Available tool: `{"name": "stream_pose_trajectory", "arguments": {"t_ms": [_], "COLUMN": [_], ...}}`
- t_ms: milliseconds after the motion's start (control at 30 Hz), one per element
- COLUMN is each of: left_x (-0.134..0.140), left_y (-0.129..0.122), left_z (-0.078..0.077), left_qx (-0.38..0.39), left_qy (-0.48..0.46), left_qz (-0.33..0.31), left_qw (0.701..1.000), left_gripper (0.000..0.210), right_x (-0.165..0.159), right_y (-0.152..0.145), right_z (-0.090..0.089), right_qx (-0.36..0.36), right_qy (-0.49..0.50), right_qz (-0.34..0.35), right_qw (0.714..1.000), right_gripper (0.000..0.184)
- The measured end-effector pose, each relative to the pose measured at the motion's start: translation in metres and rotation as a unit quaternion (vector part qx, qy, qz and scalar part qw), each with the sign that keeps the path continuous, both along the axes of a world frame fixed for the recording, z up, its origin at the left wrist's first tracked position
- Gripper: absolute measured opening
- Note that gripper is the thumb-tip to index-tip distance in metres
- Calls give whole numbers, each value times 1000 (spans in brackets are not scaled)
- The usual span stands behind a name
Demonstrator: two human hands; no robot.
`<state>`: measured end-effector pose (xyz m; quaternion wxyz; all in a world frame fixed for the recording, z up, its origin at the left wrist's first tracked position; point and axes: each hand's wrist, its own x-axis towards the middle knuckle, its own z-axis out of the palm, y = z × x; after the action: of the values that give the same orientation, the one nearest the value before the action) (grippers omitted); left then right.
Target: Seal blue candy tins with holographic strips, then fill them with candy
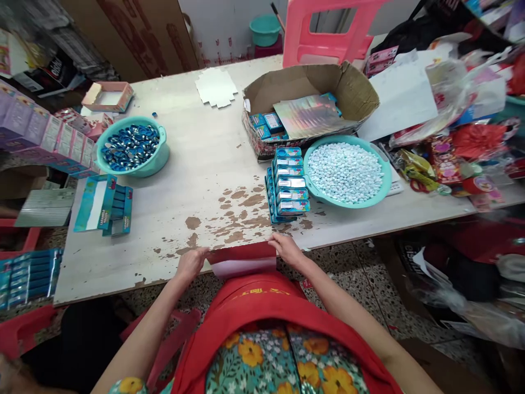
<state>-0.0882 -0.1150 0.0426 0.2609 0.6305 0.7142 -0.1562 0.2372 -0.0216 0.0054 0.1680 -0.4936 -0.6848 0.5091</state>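
At the table's front edge, my left hand (191, 264) pinches the left corner of a shiny sheet (244, 259). My right hand (286, 249) pinches its right corner. The sheet is tilted toward me, with a red upper band and a pale lower band that look like reflections. Just beyond my right hand stand stacked small blue boxes (292, 183). Beside them sits a turquoise basin (388, 186) full of pale blue candy-like pieces (346, 171). Behind, a cut-down cardboard box (356, 90) holds blue packs and iridescent sheets (309, 114).
On the left are a turquoise basin (152, 164) of dark blue shiny pieces, an open blue display box (98, 205) and purple-pink boxes (28, 123). A white cut-out card (216, 87) lies at the back. Plastic bags and packaging (459, 131) crowd the right. A pink stool (301, 33) stands behind.
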Motion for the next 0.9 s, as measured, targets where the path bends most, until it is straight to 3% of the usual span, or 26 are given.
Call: {"name": "stream_pose_trajectory", "arguments": {"t_ms": [167, 233, 367, 433, 500, 633, 767, 900], "left_x": [-21, -14, 48, 87, 116, 131, 124, 125], "left_y": [35, 54, 94, 109, 117, 123, 126, 128], "left_z": [13, 19, 23, 16, 5, -14, -19, -19], "left_qx": [-18, 21, 126, 62, -11, -29, -18, -18], "left_qy": [48, 51, -111, -178, -179, -185, -204, -225], "left_qz": [-4, -13, -80, -108, -108, -114, -137, -138], "left_qw": [999, 998, 983, 976, 978, 976, 969, 964], "left_gripper": [30, 26, 41, 41, 33, 35, 32, 32], "right_x": [-18, -22, -23, -23, -22, -23, -25, -24], "right_y": [16, 20, 24, 21, 16, 0, -14, -22], "right_z": [-6, -9, -9, -8, -7, -2, 5, 3], "right_qx": [-3, -5, -2, -2, -6, 27, 188, 246], "right_qy": [2, 6, 17, 15, 5, -35, -136, -185], "right_qz": [-60, -86, -100, -107, -119, -164, -75, 1], "right_qw": [998, 996, 995, 994, 993, 986, 970, 952], "right_gripper": [34, 37, 35, 36, 36, 35, 40, 45]}}
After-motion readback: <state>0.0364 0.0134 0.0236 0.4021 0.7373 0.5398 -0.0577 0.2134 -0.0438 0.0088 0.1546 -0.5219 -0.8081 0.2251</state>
